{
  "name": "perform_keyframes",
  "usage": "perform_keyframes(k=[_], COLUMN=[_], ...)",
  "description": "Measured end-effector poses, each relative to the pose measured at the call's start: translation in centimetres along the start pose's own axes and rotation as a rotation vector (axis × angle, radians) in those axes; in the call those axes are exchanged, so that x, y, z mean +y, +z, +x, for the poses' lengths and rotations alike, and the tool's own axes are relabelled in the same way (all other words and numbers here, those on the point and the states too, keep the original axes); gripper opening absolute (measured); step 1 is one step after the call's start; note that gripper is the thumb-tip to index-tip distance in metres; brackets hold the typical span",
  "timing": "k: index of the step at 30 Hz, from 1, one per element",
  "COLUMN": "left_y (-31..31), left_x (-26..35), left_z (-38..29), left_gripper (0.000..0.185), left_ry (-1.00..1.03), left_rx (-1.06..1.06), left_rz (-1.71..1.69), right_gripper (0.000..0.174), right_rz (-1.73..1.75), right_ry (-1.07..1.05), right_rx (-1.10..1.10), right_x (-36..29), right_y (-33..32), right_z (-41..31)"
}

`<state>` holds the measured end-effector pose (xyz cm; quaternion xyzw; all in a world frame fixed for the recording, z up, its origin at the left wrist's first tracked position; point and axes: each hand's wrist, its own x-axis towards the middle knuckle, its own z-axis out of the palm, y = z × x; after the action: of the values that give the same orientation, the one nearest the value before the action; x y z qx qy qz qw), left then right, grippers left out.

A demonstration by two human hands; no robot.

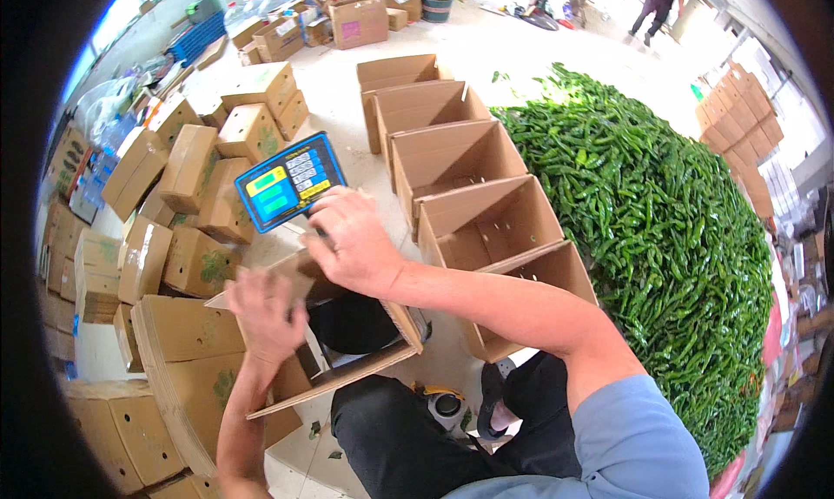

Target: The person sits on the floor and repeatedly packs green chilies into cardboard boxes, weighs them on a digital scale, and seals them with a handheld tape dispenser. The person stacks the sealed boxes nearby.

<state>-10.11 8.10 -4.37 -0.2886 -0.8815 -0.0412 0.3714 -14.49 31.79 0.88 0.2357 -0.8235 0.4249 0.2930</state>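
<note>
My left hand (pixel 268 310), blurred, is at the left flap of an open cardboard box (pixel 339 385) standing in front of my knees; whether it grips the flap is unclear. Over the box's far side reaches my right hand (pixel 352 238), fingers bent, close to the lower right corner of a blue weighing scale display with keypad (pixel 290 181). What its fingers touch is hidden. Through the box a round black thing (pixel 352 323) shows. A row of open cardboard boxes (pixel 492 228) extends ahead on my right, beside a large heap of green chili peppers (pixel 651 238).
Flattened cardboard (pixel 195 375) leans at my left, near several closed cartons (pixel 189 167). A tape dispenser (pixel 446 404) lies by my foot. Farther off are a potted plant (pixel 436 7), more cartons (pixel 358 23) and a walking person (pixel 658 4).
</note>
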Motion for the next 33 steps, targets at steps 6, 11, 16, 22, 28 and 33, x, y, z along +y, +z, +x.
perform_keyframes(k=[6,11,16,22,28,33], left_y=[0.7,0.9,1.0,1.6,1.9,2.5], left_x=[0.5,0.9,-1.0,2.3,2.5,2.4], left_z=[3.2,3.7,3.6,6.3,6.3,5.9], left_gripper=[0.054,0.039,0.031,0.034,0.04,0.043], left_ry=[-0.177,-0.208,-0.366,-0.258,-0.238,-0.182], left_rx=[0.044,0.062,-0.013,0.063,0.102,0.114], left_rz=[0.055,-0.001,-0.052,0.033,-0.073,-0.041], right_gripper=[0.026,0.028,0.026,0.051,0.041,0.065], right_rz=[0.465,0.513,0.561,0.059,0.528,0.37], right_ry=[0.588,0.624,0.534,0.009,0.369,0.404], right_rx=[-0.008,-0.089,-0.184,-0.173,-0.231,-0.049], right_x=[2.4,3.1,3.5,4.6,4.2,4.6], right_y=[0.5,-0.5,-0.3,-2.8,-4.3,-4.9], right_z=[0.3,1.6,3.1,1.6,1.0,-0.7])
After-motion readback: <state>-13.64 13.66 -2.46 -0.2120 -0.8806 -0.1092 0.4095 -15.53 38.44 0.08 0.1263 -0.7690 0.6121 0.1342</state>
